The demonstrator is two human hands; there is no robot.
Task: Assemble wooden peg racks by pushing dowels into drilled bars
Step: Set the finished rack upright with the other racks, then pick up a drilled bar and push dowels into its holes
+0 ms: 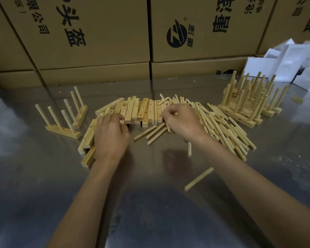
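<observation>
A row of drilled wooden bars point(141, 110) lies in the middle of the steel table. My left hand point(111, 135) reaches onto the near ends of the left bars, fingers curled at one bar's end point(122, 121). My right hand point(179, 120) is curled over the edge of a heap of loose dowels point(220, 126), with a dowel end point(175, 113) showing between its fingers. Two finished racks point(64, 117) with upright pegs stand at the left. A cluster of finished racks point(249, 102) stands at the right.
Large cardboard boxes point(97, 38) form a wall behind the table. White foam pieces point(290, 65) pile at the back right. Stray dowels lie near me, one single dowel point(199, 179) and another short dowel point(189, 149). Two more bars point(88, 138) lie under my left wrist.
</observation>
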